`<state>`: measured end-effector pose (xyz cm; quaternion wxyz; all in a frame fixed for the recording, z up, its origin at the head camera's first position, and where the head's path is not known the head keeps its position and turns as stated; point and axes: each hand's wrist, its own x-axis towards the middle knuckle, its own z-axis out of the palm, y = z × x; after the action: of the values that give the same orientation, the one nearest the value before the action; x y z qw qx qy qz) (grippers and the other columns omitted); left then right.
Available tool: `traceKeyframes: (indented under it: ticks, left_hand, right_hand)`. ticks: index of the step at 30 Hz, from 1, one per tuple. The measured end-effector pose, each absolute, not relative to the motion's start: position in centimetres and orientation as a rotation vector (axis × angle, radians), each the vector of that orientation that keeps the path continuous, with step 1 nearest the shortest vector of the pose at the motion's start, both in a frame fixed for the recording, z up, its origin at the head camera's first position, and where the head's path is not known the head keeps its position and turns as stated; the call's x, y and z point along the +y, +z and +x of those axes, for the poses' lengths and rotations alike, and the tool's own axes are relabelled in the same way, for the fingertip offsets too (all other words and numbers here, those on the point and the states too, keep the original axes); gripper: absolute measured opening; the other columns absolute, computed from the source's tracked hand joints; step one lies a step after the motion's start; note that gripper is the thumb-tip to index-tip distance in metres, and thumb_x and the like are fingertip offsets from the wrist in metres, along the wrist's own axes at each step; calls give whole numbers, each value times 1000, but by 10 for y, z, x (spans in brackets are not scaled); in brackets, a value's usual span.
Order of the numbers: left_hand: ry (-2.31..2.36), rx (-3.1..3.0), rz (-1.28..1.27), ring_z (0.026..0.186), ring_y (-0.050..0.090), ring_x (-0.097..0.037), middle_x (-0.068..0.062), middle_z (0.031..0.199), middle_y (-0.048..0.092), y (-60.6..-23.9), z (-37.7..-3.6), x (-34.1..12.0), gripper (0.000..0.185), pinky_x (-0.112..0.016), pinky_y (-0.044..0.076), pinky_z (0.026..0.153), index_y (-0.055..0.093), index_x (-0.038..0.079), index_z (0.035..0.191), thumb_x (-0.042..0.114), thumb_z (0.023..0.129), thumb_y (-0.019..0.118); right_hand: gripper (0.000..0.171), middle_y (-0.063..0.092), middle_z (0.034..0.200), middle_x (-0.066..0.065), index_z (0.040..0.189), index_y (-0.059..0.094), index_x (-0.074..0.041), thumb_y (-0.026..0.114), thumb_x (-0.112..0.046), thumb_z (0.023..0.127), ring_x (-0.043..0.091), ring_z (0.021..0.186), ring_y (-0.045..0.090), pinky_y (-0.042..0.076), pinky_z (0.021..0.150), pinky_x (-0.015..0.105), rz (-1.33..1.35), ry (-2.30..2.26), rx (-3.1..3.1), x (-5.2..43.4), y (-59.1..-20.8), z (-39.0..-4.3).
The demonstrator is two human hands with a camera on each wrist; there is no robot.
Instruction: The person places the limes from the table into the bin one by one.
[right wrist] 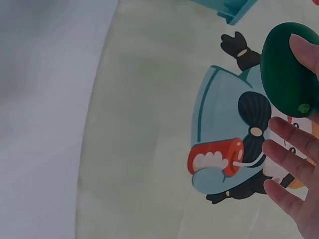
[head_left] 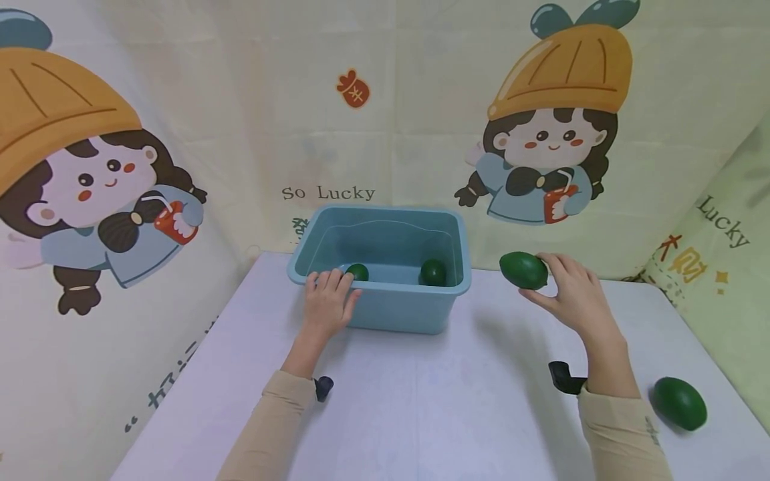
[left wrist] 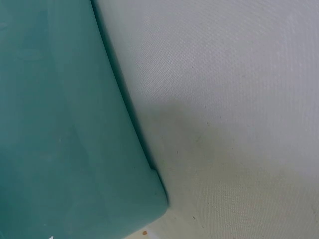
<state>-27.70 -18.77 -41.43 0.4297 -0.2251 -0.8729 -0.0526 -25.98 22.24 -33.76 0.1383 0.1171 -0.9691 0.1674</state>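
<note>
White table (head_left: 433, 401), cartoon-girl backdrop (head_left: 553, 133), "So Lucky" lettering (head_left: 327, 193)

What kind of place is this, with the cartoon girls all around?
Probably a small staged recording corner, not a lived-in room. Printed cartoon backdrop cloth hangs behind and beside a plain white table, which bears only a blue plastic bin and green fruits. The right hand holds one fruit.

A: What writing can you read here?

B: On the backdrop cloth (head_left: 385, 100), above the blue tub (head_left: 385, 310), stands "So Lucky" (head_left: 328, 193) in dark letters.

A: Anything else?

B: At the right edge, a second cloth (head_left: 730, 267) shows "Lucky" (head_left: 724, 222). The Chinese characters nearby I cannot read surely.
</note>
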Motion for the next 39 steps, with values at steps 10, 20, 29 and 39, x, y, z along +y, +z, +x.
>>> traceKeyframes:
  ticks: [10, 20, 29, 39]
  left_hand:
    - [-132, -2228, -556, 85, 42, -27, -10, 90, 45, -410, -274, -187, 49, -48, 30, 83, 51, 7, 103, 44, 99, 20]
    - [-138, -2248, -558, 86, 42, -27, -9, 90, 45, -409, -274, -187, 49, -48, 30, 84, 52, 7, 103, 44, 99, 19]
    - [-149, -2243, -556, 86, 42, -27, -10, 90, 45, -409, -275, -187, 49, -48, 29, 83, 52, 7, 103, 44, 99, 20]
    - [-141, -2224, -557, 85, 42, -28, -10, 90, 45, -410, -279, -188, 50, -47, 30, 82, 52, 6, 103, 44, 99, 19]
  right_hand:
    - [69, 43, 125, 25, 127, 43, -2, 73, -37, 76, 43, 117, 34, 20, 94, 65, 369, 507, -2787, 211, -327, -268]
    - [70, 43, 127, 22, 128, 42, -3, 76, -32, 74, 40, 120, 34, 19, 96, 63, 382, 515, -2783, 199, -321, -276]
    - [68, 45, 126, 22, 128, 43, -3, 74, -32, 75, 39, 118, 37, 21, 96, 62, 448, 491, -2770, 185, -316, -285]
    - [69, 43, 128, 21, 129, 42, -4, 74, -34, 75, 40, 120, 34, 20, 98, 62, 484, 506, -2814, 167, -311, -293]
